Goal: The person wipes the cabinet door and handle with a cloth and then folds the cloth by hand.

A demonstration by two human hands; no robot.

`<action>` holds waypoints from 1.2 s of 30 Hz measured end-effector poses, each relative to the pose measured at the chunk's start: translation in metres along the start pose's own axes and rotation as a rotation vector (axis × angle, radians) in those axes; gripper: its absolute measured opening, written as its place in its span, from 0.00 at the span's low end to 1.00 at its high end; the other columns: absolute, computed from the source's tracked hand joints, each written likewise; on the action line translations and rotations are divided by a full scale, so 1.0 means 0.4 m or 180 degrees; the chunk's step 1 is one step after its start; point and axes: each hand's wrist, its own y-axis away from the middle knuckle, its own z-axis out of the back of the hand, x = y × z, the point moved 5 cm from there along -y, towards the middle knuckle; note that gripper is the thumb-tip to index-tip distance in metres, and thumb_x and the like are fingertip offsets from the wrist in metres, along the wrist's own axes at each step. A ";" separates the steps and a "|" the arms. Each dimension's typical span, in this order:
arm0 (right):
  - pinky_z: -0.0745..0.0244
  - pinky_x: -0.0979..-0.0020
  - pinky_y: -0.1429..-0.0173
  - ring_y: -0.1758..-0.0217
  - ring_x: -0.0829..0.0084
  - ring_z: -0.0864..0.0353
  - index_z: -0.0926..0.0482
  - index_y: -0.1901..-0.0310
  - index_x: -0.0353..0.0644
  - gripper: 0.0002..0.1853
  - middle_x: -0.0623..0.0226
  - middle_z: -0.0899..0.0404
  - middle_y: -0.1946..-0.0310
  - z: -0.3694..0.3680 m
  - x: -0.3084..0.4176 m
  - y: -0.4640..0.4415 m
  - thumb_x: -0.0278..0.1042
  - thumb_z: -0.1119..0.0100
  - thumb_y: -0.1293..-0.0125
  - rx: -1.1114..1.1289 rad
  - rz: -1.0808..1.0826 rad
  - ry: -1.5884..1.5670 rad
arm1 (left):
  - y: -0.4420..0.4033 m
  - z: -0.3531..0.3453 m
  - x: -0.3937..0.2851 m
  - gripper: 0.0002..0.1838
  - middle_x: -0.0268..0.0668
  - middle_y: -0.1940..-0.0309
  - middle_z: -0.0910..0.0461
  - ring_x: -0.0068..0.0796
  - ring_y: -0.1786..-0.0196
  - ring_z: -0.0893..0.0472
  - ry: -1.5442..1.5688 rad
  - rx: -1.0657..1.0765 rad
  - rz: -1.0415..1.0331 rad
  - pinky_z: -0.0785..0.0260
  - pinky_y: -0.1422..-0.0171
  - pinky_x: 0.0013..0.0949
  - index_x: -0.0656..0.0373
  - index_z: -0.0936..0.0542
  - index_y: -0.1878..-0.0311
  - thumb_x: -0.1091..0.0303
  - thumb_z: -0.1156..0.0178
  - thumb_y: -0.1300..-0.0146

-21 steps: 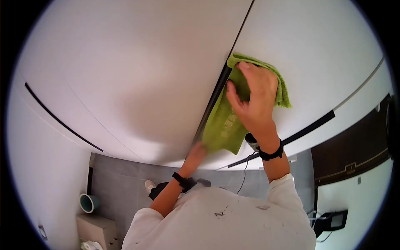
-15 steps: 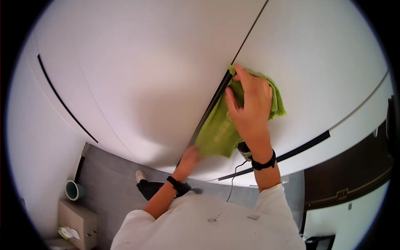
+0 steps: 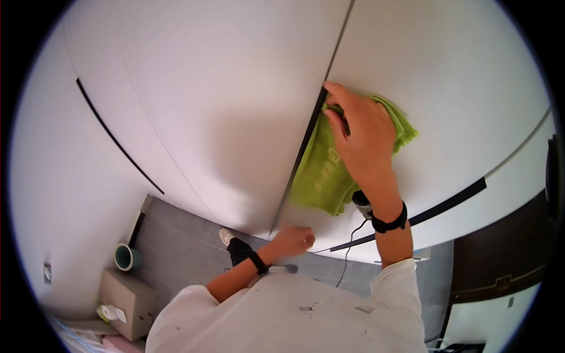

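Observation:
My right hand point(image 3: 368, 138) presses a green towel point(image 3: 326, 176) against a white cabinet door point(image 3: 447, 76). Its fingers close on the upper part of the towel, with thumb and index tip at the long black handle strip point(image 3: 310, 129) along the door seam. Pale lettering shows on the towel, which hangs down beside the strip. Below the towel and apart from it, my left hand point(image 3: 291, 241) is curled and slightly blurred, with nothing visible in it. Both wrists wear black bands.
Another black handle strip point(image 3: 118, 135) runs along the left door, and one point(image 3: 441, 209) lies at lower right. A dark cable point(image 3: 347, 256) hangs behind my right forearm. On the grey floor stand a teal bucket point(image 3: 126, 257) and a beige box point(image 3: 126, 300).
My left hand has come away from the towel's lower end and moved right, curling up. The right hand stays on the towel, its fingertips now at the handle strip's top. The view has shifted slightly.

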 end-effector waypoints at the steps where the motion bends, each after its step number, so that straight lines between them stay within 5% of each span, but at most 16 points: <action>1: 0.32 0.68 0.64 0.67 0.68 0.23 0.22 0.49 0.46 0.23 0.72 0.19 0.67 0.002 0.002 -0.003 0.21 0.37 0.49 -0.0019 0.0175 -0.0104 | -0.034 0.009 -0.145 0.11 0.37 0.61 0.20 0.35 0.62 0.19 -0.0924 -0.0094 0.0161 0.28 0.53 0.35 0.62 0.22 0.58 0.63 0.43 0.36; 2: 0.31 0.67 0.63 0.66 0.67 0.23 0.22 0.49 0.46 0.23 0.71 0.20 0.66 0.002 0.008 0.000 0.20 0.37 0.49 -0.0009 0.0357 -0.0223 | -0.065 0.023 -0.256 0.10 0.38 0.59 0.20 0.35 0.60 0.18 -0.1831 -0.0207 0.0310 0.27 0.52 0.36 0.62 0.22 0.57 0.67 0.41 0.38; 5: 0.29 0.67 0.62 0.65 0.66 0.23 0.23 0.50 0.46 0.22 0.69 0.21 0.62 -0.007 0.017 0.004 0.21 0.37 0.50 -0.0264 0.0419 -0.0150 | -0.136 0.104 -0.309 0.15 0.43 0.56 0.22 0.35 0.53 0.21 -0.0592 -0.1225 -0.0194 0.31 0.46 0.34 0.63 0.29 0.47 0.77 0.47 0.37; 11: 0.28 0.67 0.64 0.66 0.65 0.24 0.22 0.55 0.45 0.19 0.67 0.24 0.61 -0.006 0.015 0.006 0.23 0.34 0.51 -0.0593 0.0245 -0.0131 | -0.210 0.144 -0.267 0.23 0.42 0.52 0.22 0.35 0.47 0.21 0.0553 -0.1075 -0.0472 0.31 0.42 0.34 0.63 0.39 0.36 0.83 0.55 0.35; 18: 0.32 0.69 0.68 0.71 0.70 0.26 0.23 0.67 0.45 0.12 0.71 0.26 0.67 -0.027 0.008 0.025 0.22 0.34 0.54 -0.0861 0.0836 0.0110 | -0.148 0.159 -0.216 0.23 0.41 0.58 0.21 0.32 0.53 0.20 -0.0289 -0.1791 -0.0112 0.29 0.47 0.33 0.63 0.36 0.37 0.83 0.54 0.37; 23: 0.36 0.70 0.69 0.71 0.71 0.27 0.23 0.69 0.46 0.11 0.74 0.27 0.71 -0.027 0.010 0.029 0.20 0.36 0.55 -0.0890 0.0978 0.0173 | -0.100 0.129 -0.237 0.36 0.45 0.61 0.22 0.40 0.60 0.20 -0.1495 -0.2166 0.0020 0.28 0.51 0.38 0.62 0.43 0.29 0.79 0.45 0.43; 27: 0.35 0.70 0.67 0.70 0.71 0.26 0.23 0.68 0.45 0.10 0.73 0.26 0.70 -0.021 0.005 0.024 0.21 0.37 0.54 -0.0889 0.0971 0.0114 | -0.098 0.124 -0.250 0.39 0.49 0.53 0.24 0.43 0.53 0.21 -0.1207 -0.1644 0.0851 0.29 0.48 0.39 0.63 0.47 0.28 0.78 0.45 0.43; 30: 0.34 0.70 0.66 0.69 0.71 0.26 0.23 0.67 0.45 0.10 0.73 0.24 0.70 -0.031 -0.002 0.029 0.22 0.37 0.53 -0.0888 0.1000 0.0243 | -0.134 0.133 -0.412 0.41 0.57 0.40 0.33 0.51 0.40 0.27 -0.1765 -0.1750 -0.0124 0.35 0.37 0.44 0.65 0.52 0.27 0.77 0.45 0.44; 32: 0.33 0.69 0.66 0.69 0.71 0.25 0.23 0.65 0.45 0.11 0.73 0.24 0.70 -0.032 0.002 0.026 0.23 0.37 0.52 -0.0824 0.0931 0.0187 | -0.179 0.138 -0.532 0.41 0.56 0.30 0.46 0.53 0.28 0.41 -0.1945 -0.1622 -0.1133 0.49 0.26 0.42 0.68 0.53 0.27 0.80 0.47 0.44; 36: 0.33 0.69 0.66 0.68 0.71 0.25 0.23 0.65 0.45 0.10 0.73 0.24 0.70 -0.025 0.014 0.021 0.23 0.38 0.51 -0.0655 0.0866 0.0244 | -0.237 0.150 -0.526 0.43 0.59 0.27 0.54 0.56 0.25 0.50 -0.1567 -0.1661 -0.1161 0.56 0.23 0.44 0.70 0.56 0.27 0.80 0.47 0.46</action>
